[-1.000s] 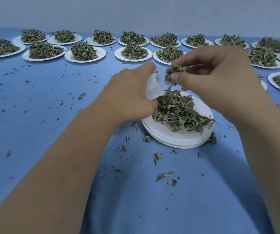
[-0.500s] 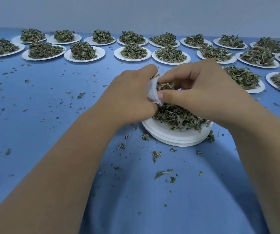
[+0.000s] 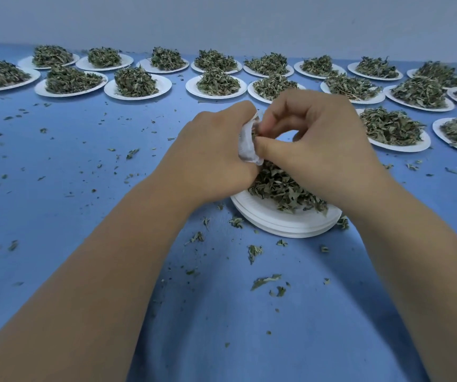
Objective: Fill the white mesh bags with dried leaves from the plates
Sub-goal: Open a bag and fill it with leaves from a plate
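**Bag stuffing over the plate, spill risk**

Left hand (image 3: pixel 216 153) is gripping the white mesh bag (image 3: pixel 247 146) just above the stacked plates (image 3: pixel 282 220). Right hand (image 3: pixel 318 144) is pinching some of the dried leaves (image 3: pixel 282 188) into its mouth. If that opening is sagging shut, bits are probably dropping onto the blue cloth (image 3: pixel 84 166).

One view only, head-worn, angled forward and down. Close on the stack of white plates (image 3: pixel 285 219); blue table (image 3: pixel 56 188) runs beyond the stack to a wall (image 3: pixel 221 20).
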Action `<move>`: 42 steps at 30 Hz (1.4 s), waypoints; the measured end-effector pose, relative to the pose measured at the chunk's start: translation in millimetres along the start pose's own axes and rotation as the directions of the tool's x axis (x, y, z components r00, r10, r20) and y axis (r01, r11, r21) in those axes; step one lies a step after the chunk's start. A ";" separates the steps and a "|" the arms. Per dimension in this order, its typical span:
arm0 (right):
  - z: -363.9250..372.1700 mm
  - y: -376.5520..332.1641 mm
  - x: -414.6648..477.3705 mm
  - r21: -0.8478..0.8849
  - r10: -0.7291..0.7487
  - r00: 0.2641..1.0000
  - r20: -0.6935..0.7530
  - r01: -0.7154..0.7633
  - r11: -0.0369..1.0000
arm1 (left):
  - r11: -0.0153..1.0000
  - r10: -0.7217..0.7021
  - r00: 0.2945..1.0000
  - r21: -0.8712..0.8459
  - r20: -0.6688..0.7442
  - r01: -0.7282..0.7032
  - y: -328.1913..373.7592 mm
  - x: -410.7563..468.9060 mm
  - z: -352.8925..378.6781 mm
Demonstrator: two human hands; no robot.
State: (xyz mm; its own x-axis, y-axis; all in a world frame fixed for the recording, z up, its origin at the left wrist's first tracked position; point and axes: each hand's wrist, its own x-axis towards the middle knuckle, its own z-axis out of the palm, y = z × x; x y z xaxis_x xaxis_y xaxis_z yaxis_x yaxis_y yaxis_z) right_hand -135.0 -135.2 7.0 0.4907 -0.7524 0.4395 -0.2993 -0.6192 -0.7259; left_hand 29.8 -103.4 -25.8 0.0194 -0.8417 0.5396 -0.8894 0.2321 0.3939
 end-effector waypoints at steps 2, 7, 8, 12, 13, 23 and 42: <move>-2.8 1.0 -0.8 -0.040 -0.018 0.998 0.054 0.020 0.999 | 1.000 0.011 1.000 -0.005 -0.022 -0.012 -1.0 -0.1 -0.5; -14.1 1.1 -2.7 0.015 0.047 0.943 0.331 -0.055 0.998 | 1.000 0.012 0.999 -0.021 -0.033 -0.013 2.5 -1.5 -2.7; -16.4 0.8 -2.0 0.037 0.048 0.949 0.311 -0.063 0.997 | 1.000 -0.003 0.999 -0.024 -0.035 0.002 2.6 -1.9 -4.3; -35.0 7.7 0.7 -0.048 -0.033 0.990 0.138 0.040 0.998 | 0.997 -0.071 0.997 -0.010 -0.015 0.071 -1.4 -3.5 -13.2; -39.5 9.1 -0.1 -0.123 -0.034 0.985 0.170 0.056 0.991 | 0.997 -0.073 0.997 0.002 -0.009 0.073 -2.2 -3.9 -14.9; -33.6 20.7 0.9 -0.383 0.017 0.975 0.222 0.071 0.921 | 0.996 -0.047 0.995 0.074 0.083 0.041 -1.8 -7.6 -13.5; -6.2 2.5 -4.7 0.051 -0.179 0.984 -0.018 0.180 0.982 | 0.999 -0.025 0.999 0.043 0.029 0.023 7.4 -7.5 -12.2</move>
State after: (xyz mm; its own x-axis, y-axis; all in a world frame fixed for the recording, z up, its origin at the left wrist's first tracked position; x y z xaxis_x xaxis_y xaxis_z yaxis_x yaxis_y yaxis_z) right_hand -143.1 -134.6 6.4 0.5219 -0.6334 0.5714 -0.1643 -0.7320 -0.6613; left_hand 28.7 -89.4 -17.8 0.0281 -0.8609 0.5080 -0.9075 0.1912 0.3741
